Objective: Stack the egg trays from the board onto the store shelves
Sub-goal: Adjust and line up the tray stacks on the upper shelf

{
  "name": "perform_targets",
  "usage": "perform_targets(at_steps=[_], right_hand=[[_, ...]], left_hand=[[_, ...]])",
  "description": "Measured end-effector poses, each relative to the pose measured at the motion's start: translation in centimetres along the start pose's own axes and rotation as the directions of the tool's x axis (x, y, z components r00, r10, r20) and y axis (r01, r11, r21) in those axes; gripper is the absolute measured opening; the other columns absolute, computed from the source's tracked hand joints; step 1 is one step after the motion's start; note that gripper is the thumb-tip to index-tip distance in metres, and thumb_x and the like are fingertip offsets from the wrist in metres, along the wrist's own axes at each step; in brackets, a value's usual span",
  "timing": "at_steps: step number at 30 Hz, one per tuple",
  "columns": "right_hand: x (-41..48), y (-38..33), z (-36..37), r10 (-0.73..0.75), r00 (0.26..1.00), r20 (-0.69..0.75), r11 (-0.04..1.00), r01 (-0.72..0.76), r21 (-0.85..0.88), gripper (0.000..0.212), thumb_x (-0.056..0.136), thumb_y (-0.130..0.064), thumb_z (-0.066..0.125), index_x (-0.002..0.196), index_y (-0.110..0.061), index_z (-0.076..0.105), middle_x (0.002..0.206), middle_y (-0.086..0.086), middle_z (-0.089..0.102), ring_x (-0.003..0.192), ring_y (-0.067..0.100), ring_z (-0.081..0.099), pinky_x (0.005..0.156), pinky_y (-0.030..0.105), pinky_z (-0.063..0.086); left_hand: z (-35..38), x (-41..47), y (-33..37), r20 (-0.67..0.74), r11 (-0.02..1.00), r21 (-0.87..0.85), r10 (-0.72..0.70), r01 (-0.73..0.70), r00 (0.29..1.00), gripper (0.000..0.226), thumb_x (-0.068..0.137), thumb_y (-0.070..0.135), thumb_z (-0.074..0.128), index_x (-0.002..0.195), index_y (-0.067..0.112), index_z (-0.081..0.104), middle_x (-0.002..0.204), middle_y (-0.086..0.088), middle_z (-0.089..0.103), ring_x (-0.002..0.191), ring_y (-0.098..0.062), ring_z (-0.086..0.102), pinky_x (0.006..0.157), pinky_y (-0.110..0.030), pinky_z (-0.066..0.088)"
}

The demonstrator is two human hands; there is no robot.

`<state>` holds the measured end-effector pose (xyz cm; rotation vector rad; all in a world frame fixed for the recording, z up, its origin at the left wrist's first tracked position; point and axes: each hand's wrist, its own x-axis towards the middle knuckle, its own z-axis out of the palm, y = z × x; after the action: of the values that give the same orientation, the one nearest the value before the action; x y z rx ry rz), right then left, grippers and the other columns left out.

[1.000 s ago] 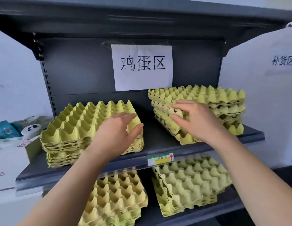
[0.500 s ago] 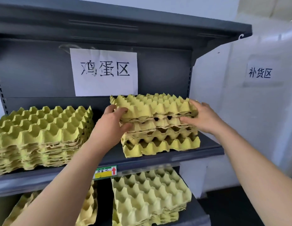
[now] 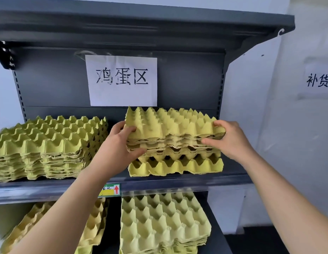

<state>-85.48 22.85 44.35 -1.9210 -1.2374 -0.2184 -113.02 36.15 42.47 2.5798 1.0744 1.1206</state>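
A stack of yellow-green egg trays [image 3: 175, 142] stands on the right half of the middle shelf [image 3: 178, 182]. My left hand [image 3: 119, 143] grips its left edge and my right hand [image 3: 227, 140] grips its right edge, both around the upper trays. The top trays tilt up a little at the back left. A second, taller stack of egg trays [image 3: 47, 147] sits on the left of the same shelf.
Two more tray stacks lie on the lower shelf, the left lower stack [image 3: 90, 226] and the right lower stack [image 3: 163, 222]. A white paper sign [image 3: 123, 80] hangs on the shelf's back panel. A top shelf [image 3: 141, 24] overhangs. A white wall [image 3: 287, 143] is to the right.
My left hand left the left stack and joined my right hand on the right stack. Both hands now clasp its upper trays, and the view shifted right then back.
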Motion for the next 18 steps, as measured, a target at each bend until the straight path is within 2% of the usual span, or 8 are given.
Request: perform_targets(at_steps=[3, 7, 10, 13, 16, 18], right_hand=[[0.1, 0.5, 0.5, 0.006, 1.0, 0.029, 1.0, -0.007, 0.011, 0.075, 0.072, -0.041, 0.079, 0.135, -0.018, 0.044, 0.143, 0.003, 0.032, 0.125, 0.02, 0.042, 0.093, 0.022, 0.031], [0.6, 0.8, 0.9, -0.058, 0.998, 0.039, 0.998, 0.059, -0.021, 0.079, 0.074, -0.044, 0.077, 0.137, -0.012, 0.041, 0.143, 0.002, 0.037, 0.125, 0.018, 0.042, 0.095, 0.023, 0.031], [0.6, 1.2, 0.7, -0.064, 0.997, 0.044, 0.998, 0.064, 0.001, 0.092, 0.072, -0.046, 0.077, 0.145, -0.02, 0.028, 0.149, 0.003, 0.032, 0.132, 0.02, 0.038, 0.101, 0.029, 0.033], [0.4, 1.3, 0.4, -0.009, 0.994, 0.113, 0.991, -0.006, 0.137, 0.103, 0.071, -0.056, 0.073, 0.151, -0.031, 0.013, 0.157, -0.002, 0.022, 0.141, 0.02, 0.027, 0.108, 0.038, 0.03], [0.6, 1.3, 0.5, 0.001, 0.989, 0.147, 0.985, -0.027, 0.17, 0.091, 0.075, -0.06, 0.067, 0.148, -0.029, 0.024, 0.154, -0.003, 0.029, 0.138, 0.021, 0.032, 0.104, 0.036, 0.033], [0.8, 1.0, 0.4, -0.014, 0.996, 0.093, 0.983, -0.003, 0.181, 0.082, 0.076, -0.056, 0.068, 0.145, -0.026, 0.033, 0.15, -0.003, 0.037, 0.133, 0.021, 0.039, 0.1, 0.034, 0.036]], left_hand=[[0.6, 0.3, 0.5, 0.046, 0.995, 0.087, -0.047, 0.043, 0.998, 0.089, 0.072, 0.041, 0.078, 0.144, 0.016, 0.033, 0.157, -0.003, 0.013, 0.12, -0.024, 0.051, 0.099, -0.032, 0.042], [0.8, 0.7, 0.2, 0.01, 0.991, 0.126, -0.055, 0.053, 0.998, 0.078, 0.075, 0.034, 0.078, 0.14, 0.014, 0.041, 0.152, -0.005, 0.026, 0.114, -0.026, 0.054, 0.094, -0.034, 0.045], [1.0, 0.5, 0.0, -0.015, 0.991, 0.127, -0.043, 0.044, 0.999, 0.074, 0.076, 0.035, 0.077, 0.138, 0.015, 0.043, 0.151, -0.006, 0.03, 0.113, -0.027, 0.054, 0.093, -0.036, 0.046], [1.1, 0.2, 0.0, -0.033, 0.999, -0.011, -0.047, 0.046, 0.998, 0.081, 0.074, 0.036, 0.079, 0.142, 0.021, 0.038, 0.149, -0.005, 0.034, 0.119, -0.023, 0.049, 0.095, -0.029, 0.042], [1.2, 0.4, 0.1, -0.044, 0.996, -0.072, -0.051, 0.048, 0.998, 0.075, 0.071, 0.034, 0.08, 0.135, 0.015, 0.046, 0.131, -0.005, 0.051, 0.096, -0.014, 0.051, 0.081, -0.019, 0.038], [0.9, 0.7, 0.2, -0.062, 0.995, -0.087, -0.06, 0.054, 0.996, 0.072, 0.071, 0.032, 0.081, 0.132, 0.013, 0.05, 0.125, -0.004, 0.055, 0.092, -0.012, 0.05, 0.08, -0.02, 0.037]])
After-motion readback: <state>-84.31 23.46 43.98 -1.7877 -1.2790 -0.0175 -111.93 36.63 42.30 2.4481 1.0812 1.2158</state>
